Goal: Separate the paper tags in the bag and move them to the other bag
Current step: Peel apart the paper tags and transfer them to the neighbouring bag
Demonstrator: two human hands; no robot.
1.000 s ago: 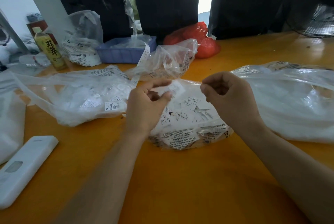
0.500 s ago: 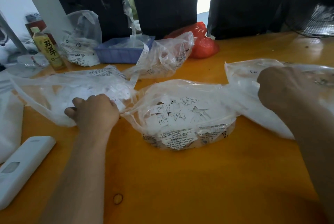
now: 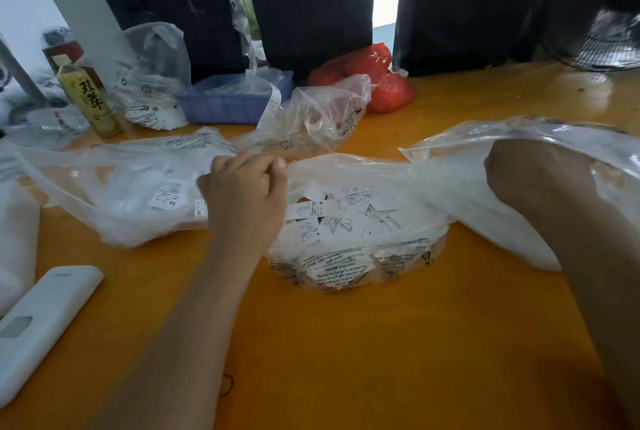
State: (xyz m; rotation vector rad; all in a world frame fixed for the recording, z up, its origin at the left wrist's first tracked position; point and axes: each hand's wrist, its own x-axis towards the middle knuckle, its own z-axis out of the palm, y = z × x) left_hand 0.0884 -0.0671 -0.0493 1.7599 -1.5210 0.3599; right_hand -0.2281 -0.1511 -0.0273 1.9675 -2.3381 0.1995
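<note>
A clear plastic bag (image 3: 349,266) in the middle of the orange table holds several small white paper tags (image 3: 332,214). To its left lies a second clear bag (image 3: 114,201) with white tags inside, and a third clear bag (image 3: 460,194) lies to the right. My left hand (image 3: 246,197) hovers at the left edge of the middle bag, fingers curled shut, with nothing visible in them. My right hand (image 3: 533,180) is at the mouth of the right bag, with plastic draped over it. Its fingers face away, so what they hold is hidden.
A white remote-like device (image 3: 41,325) lies at the front left. At the back stand a yellow-labelled bottle (image 3: 91,100), a blue tray (image 3: 232,100), a crumpled clear bag (image 3: 322,117), red bags (image 3: 377,79) and a fan (image 3: 602,45).
Both hands were together over the middle bag, then went out to the side bags. Since half a second ago my left hand has come back right to the middle bag; my right hand stays at the right bag.
</note>
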